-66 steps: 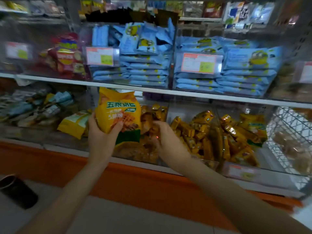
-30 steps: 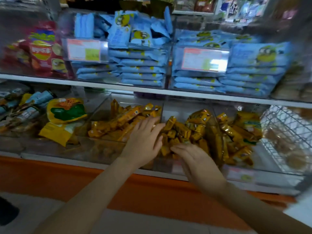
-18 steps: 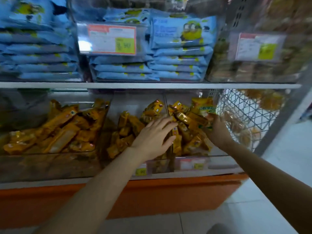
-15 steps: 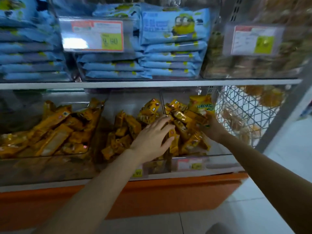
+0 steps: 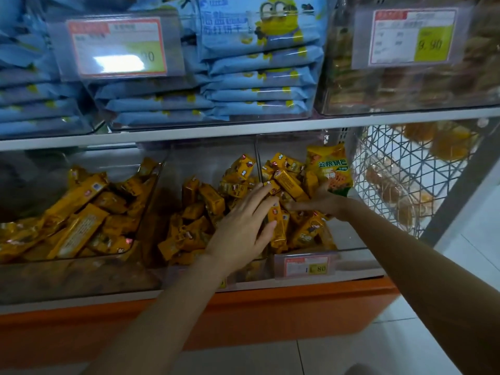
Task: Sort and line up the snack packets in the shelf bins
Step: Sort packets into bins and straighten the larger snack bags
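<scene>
Head view. Left hand [image 5: 243,226], fingers straight, lies flat on small orange foil-wrapped snack packets [image 5: 289,182] in clear plastic shelf bins [image 5: 211,158], centre frame. Right hand [image 5: 322,201] fingers grip the lower edge of large yellow crinkly snack bag [image 5: 330,169], centre right. Bag likely light, crushable; hold by seam.

Looking forward and down from head height, facing the lower bins [image 5: 81,277] head-on and close, upper shelf edge [image 5: 243,128] crossing the upper-middle frame, floor [image 5: 338,355] showing along the bottom.
</scene>
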{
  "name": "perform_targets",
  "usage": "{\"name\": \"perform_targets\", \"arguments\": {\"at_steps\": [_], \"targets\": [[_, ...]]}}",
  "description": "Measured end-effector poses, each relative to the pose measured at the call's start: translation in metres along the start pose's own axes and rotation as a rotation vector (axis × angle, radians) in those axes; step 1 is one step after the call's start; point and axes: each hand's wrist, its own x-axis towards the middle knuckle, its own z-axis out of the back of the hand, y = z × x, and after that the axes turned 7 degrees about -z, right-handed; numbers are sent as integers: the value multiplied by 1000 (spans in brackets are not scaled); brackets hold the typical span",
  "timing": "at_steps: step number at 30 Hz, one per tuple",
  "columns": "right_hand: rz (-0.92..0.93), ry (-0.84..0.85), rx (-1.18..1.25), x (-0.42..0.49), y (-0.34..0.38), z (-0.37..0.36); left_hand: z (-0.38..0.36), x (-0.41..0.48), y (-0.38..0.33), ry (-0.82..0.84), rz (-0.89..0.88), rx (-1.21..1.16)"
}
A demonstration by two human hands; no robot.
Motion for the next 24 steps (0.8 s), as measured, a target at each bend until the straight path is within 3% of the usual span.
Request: {"name": "perform_targets", "arguments": {"at_steps": [9, 14, 18, 21, 24], "targets": [[101, -5, 245, -5, -5, 3, 0, -1, -2, -15, 5, 4], [230, -42, 219, -12, -6, 10, -1, -1, -1, -14, 4, 15], [219, -87, -51, -19, -1, 15, -1, -2, -2, -22, -3, 32], [190, -17, -359, -22, -3, 22, -2, -2, -2, -26, -6, 37], [264, -268, -423, -16, -7, 24, -2, -2, -3, -42, -10, 45]]}}
